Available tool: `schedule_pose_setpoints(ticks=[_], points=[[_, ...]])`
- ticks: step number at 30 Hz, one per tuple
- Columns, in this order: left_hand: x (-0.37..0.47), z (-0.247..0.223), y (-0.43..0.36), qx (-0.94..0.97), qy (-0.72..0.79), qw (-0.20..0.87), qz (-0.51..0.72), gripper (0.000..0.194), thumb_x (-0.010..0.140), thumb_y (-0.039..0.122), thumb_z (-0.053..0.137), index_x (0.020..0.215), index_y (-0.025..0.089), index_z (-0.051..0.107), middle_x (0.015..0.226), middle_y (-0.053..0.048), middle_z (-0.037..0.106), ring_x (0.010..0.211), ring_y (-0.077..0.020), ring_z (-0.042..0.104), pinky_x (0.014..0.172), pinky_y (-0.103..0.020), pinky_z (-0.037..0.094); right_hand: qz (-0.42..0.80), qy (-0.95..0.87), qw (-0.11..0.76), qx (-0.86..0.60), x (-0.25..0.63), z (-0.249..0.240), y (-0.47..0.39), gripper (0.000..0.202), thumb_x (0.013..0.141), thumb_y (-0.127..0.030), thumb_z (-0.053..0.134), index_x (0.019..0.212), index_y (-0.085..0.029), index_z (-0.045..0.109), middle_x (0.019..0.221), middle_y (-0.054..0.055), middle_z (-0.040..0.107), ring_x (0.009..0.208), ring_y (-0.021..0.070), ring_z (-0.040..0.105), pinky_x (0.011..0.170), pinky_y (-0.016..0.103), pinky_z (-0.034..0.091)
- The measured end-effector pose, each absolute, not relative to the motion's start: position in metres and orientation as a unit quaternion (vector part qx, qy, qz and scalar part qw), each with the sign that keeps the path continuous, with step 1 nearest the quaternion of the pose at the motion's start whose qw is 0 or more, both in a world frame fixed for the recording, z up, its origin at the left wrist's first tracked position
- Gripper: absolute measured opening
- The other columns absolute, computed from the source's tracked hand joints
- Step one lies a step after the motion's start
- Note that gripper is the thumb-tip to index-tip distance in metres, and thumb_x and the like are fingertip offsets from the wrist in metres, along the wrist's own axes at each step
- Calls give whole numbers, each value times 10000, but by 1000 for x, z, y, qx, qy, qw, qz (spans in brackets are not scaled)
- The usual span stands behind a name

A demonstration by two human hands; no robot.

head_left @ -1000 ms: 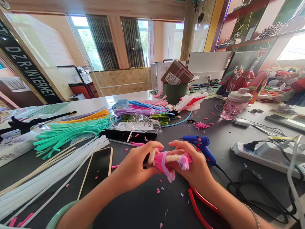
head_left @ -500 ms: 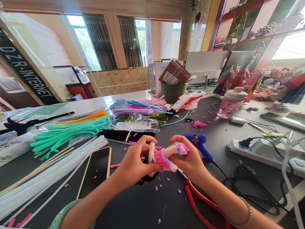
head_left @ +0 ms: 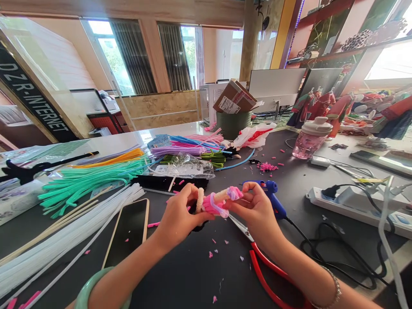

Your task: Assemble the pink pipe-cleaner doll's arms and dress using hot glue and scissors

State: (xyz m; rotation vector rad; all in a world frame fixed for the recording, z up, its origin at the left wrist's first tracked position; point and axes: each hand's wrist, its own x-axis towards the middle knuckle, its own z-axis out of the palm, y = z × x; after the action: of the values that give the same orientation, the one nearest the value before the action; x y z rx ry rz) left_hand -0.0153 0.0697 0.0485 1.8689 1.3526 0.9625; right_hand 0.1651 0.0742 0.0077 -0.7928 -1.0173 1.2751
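Note:
Near the middle of the view, my left hand grips a small pink, lilac and cream pipe-cleaner figure by its left part, thumb below it. Part of something black shows behind those fingers. My right hand pinches the figure's right side near its pink and lilac tip, with fingers curled. Red-handled scissors lie open on the dark table just below my right hand. Beyond that hand rests a blue glue gun.
At the left lie green pipe cleaners, white ones and a phone. A power strip with cables and a pink bottle stand at the right. Behind is a green bin holding cardboard.
Both hands have shifted slightly left and up with the figure. My right fingers have moved back from around its right arm, and more of the scissors' blades shows.

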Motion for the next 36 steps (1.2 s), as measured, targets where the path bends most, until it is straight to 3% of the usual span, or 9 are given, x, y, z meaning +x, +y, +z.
schedule_pose_setpoints(ticks=[6, 15, 22, 28, 31, 36], points=[[-12, 36, 63, 812, 464, 40, 351, 222, 795, 259, 614, 719, 231, 407, 647, 58, 529, 578, -116, 509, 593, -224, 415, 592, -426, 590, -347, 162, 8, 73, 511, 576, -267, 822, 809, -244, 367, 748, -5, 732, 655, 188, 681, 632, 325, 529], [-4, 25, 54, 847, 399, -9, 350, 184, 860, 184, 469, 683, 234, 468, 640, -2, 561, 598, -159, 526, 644, -280, 422, 598, -423, 575, -364, 159, 10, 72, 491, 525, -125, 744, 814, -250, 367, 649, -82, 635, 559, 129, 591, 483, 234, 445], [-8, 24, 56, 826, 415, 72, 376, 103, 803, 234, 557, 713, 238, 507, 705, -19, 622, 698, -189, 592, 715, -302, 458, 578, -436, 575, -381, 158, 12, 69, 439, 567, -131, 663, 847, -245, 344, 572, -126, 551, 480, 79, 489, 459, 194, 377], [-14, 38, 69, 713, 506, 189, 448, 312, 683, 282, 719, 656, 232, 412, 654, 42, 561, 721, -174, 598, 690, -275, 450, 529, -442, 599, -407, 164, 7, 78, 416, 654, -272, 644, 892, -262, 302, 697, -82, 630, 653, 114, 600, 655, 263, 464], [-20, 40, 79, 642, 529, 281, 479, 389, 618, 360, 770, 653, 221, 409, 617, 53, 554, 659, -164, 596, 637, -273, 467, 509, -484, 569, -427, 167, 4, 82, 304, 664, -293, 629, 851, -247, 394, 703, -47, 653, 660, 143, 634, 697, 315, 491], [-23, 38, 89, 526, 519, 448, 503, 377, 626, 435, 747, 723, 193, 475, 652, 32, 601, 588, -152, 614, 574, -290, 512, 447, -587, 487, -467, 165, 4, 76, 137, 588, -179, 656, 695, -234, 590, 691, -11, 695, 694, 210, 661, 720, 367, 488]])
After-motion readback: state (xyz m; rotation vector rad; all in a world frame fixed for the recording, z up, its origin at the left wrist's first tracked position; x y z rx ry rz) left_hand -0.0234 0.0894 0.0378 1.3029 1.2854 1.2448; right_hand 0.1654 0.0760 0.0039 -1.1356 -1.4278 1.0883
